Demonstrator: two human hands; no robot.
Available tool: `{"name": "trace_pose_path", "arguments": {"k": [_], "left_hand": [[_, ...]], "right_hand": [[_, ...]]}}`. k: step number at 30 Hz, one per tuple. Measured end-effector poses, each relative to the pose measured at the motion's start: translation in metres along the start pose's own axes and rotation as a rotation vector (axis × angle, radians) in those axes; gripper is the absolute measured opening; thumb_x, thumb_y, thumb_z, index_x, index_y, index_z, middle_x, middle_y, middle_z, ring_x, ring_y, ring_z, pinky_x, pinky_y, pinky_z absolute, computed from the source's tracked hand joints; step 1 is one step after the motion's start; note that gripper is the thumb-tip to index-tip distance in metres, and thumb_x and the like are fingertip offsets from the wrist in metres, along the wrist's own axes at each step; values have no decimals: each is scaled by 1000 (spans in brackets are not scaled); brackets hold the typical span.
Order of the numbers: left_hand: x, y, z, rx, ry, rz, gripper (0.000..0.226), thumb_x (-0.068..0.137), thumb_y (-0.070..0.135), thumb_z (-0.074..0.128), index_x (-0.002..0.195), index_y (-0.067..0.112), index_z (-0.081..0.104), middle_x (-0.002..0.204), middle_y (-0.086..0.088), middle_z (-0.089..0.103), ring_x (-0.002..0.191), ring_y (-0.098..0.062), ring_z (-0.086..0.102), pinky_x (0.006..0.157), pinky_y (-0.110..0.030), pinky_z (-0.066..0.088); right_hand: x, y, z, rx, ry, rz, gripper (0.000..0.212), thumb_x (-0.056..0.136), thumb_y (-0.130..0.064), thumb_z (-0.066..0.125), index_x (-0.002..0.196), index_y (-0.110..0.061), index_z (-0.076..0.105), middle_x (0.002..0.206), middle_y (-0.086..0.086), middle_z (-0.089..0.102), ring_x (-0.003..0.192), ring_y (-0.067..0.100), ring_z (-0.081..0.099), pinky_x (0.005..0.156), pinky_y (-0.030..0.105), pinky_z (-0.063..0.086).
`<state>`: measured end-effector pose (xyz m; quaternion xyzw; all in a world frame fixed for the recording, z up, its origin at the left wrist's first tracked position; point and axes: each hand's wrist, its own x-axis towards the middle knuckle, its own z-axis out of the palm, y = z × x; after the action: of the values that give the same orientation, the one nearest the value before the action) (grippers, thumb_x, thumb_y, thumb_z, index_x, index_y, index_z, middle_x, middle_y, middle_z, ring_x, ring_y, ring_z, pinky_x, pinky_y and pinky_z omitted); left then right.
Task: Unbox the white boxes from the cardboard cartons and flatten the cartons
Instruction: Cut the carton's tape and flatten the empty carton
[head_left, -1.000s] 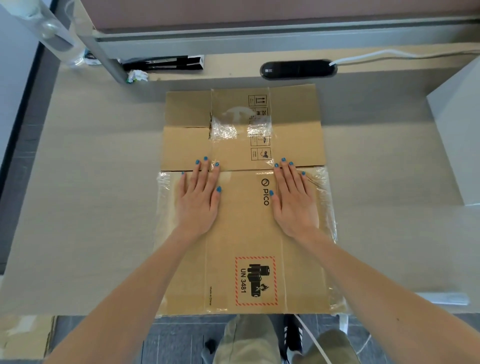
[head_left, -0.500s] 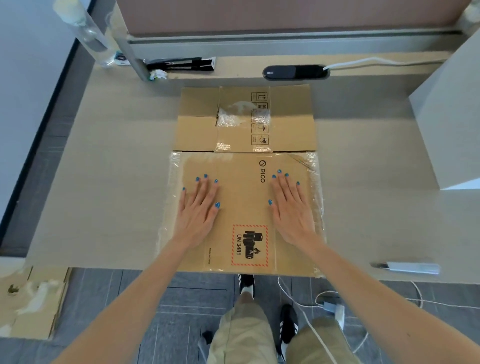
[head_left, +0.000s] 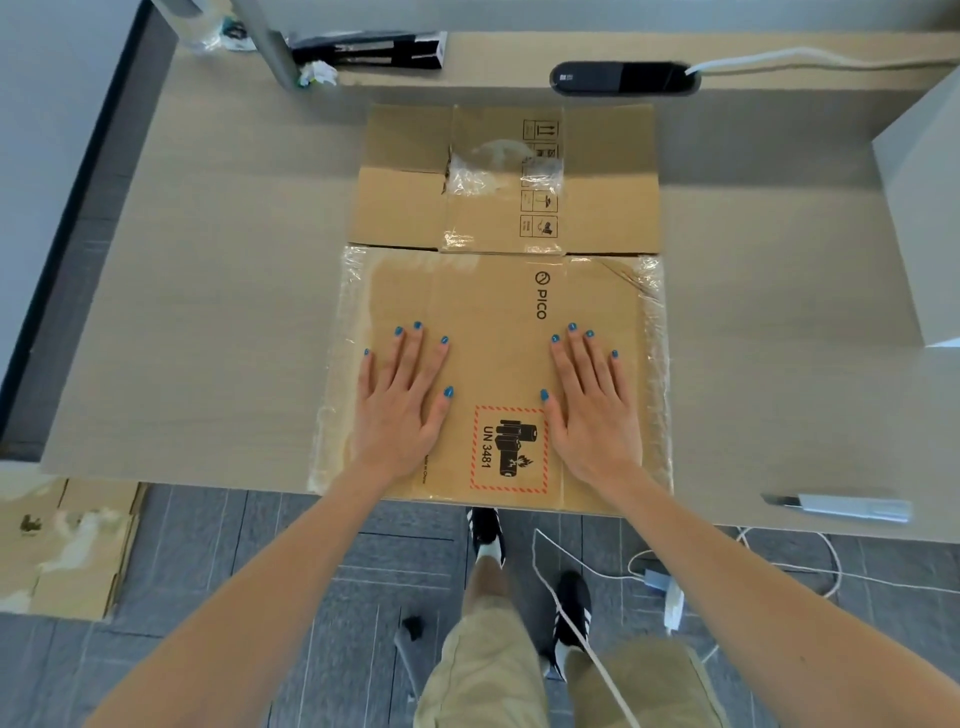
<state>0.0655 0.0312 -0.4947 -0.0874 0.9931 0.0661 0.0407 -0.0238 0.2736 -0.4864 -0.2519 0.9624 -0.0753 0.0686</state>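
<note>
Carton (head_left: 498, 312) lies flattened, long axis running away from the person; printed "PICO", "UN 3481". Left hand (head_left: 402, 402) and right hand (head_left: 592, 408) press it, fingers straight, slightly spread.

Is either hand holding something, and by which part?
Nothing is gripped: left hand and right hand press flat on the near panel of the flattened carton.

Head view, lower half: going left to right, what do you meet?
Cardboard on the floor → left hand, flat on the carton → UN 3481 label → right hand, also flat on the carton → utility knife at the table edge.
</note>
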Motion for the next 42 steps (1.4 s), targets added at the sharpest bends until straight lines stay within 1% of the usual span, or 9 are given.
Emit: {"name": "trace_pose_path", "arguments": {"k": [10, 13, 18, 20, 25, 31, 34, 37, 42], "left_hand": [[6, 0, -8, -35, -71, -3, 62, 100, 53, 16, 158, 34, 4, 167, 2, -3, 153, -15, -9, 122, -51, 1], [10, -6, -21, -187, -50, 4, 59, 100, 47, 26, 156, 32, 19, 166, 1, 10, 153, -17, 3, 122, -51, 5], [19, -15, -30, -240, 14, -476, 65, 100, 39, 43, 156, 19, 16, 164, -13, 7, 149, -33, 11, 118, -53, 9], [26, -14, -34, -254, 10, -636, 70, 98, 45, 48, 152, 10, 20, 157, -21, 21, 140, -40, 25, 114, -52, 22], [42, -12, -54, -386, 73, -805, 80, 84, 42, 73, 143, 7, 31, 139, -21, 39, 125, -40, 40, 103, -47, 33], [56, -57, -52, -760, -22, -949, 99, 39, 60, 78, 122, 14, 49, 117, -9, 62, 106, -32, 62, 93, -49, 52], [55, -60, -55, -822, 10, -887, 76, 48, 46, 73, 114, 23, 45, 105, -5, 66, 96, -30, 66, 86, -50, 55], [49, -46, -74, -943, 115, -834, 44, 56, 28, 63, 95, 30, 42, 89, 1, 63, 77, -25, 64, 79, -50, 56], [37, -27, -102, -1046, 200, -754, 36, 69, 9, 59, 90, 35, 45, 89, -2, 61, 71, -25, 61, 69, -46, 54]], "right_hand": [[3, -1, -4, -33, -28, 29, 63, 100, -46, 20, 155, -19, 9, 162, 2, 3, 149, 17, -5, 121, 44, 5], [6, -5, -13, 19, -52, 48, 66, 97, -48, 23, 155, -17, 9, 162, 3, 3, 149, 17, -3, 121, 42, 2], [4, -5, -22, -16, 14, 450, 72, 98, -45, 30, 153, -4, 6, 158, 24, 3, 146, 39, 5, 120, 49, 9], [2, -3, -26, 34, -53, 573, 78, 97, -48, 35, 152, -1, 5, 156, 28, 4, 144, 44, 7, 119, 50, 12], [14, -2, -42, 232, 35, 681, 82, 84, -42, 63, 143, -1, 23, 139, 21, 36, 127, 36, 34, 106, 44, 30], [23, 9, -53, 337, 40, 819, 82, 72, -39, 78, 129, 2, 35, 130, 19, 40, 122, 35, 37, 104, 39, 30], [26, 10, -57, 339, 81, 828, 81, 67, -38, 82, 124, 2, 40, 125, 16, 40, 117, 33, 38, 100, 35, 30], [29, 6, -67, 417, 172, 790, 61, 73, -22, 76, 117, -2, 40, 121, 15, 40, 110, 35, 42, 86, 37, 35], [27, -10, -100, 532, 189, 755, 29, 91, -6, 49, 116, -6, 35, 100, 15, 60, 82, 35, 57, 66, 35, 36]]}}
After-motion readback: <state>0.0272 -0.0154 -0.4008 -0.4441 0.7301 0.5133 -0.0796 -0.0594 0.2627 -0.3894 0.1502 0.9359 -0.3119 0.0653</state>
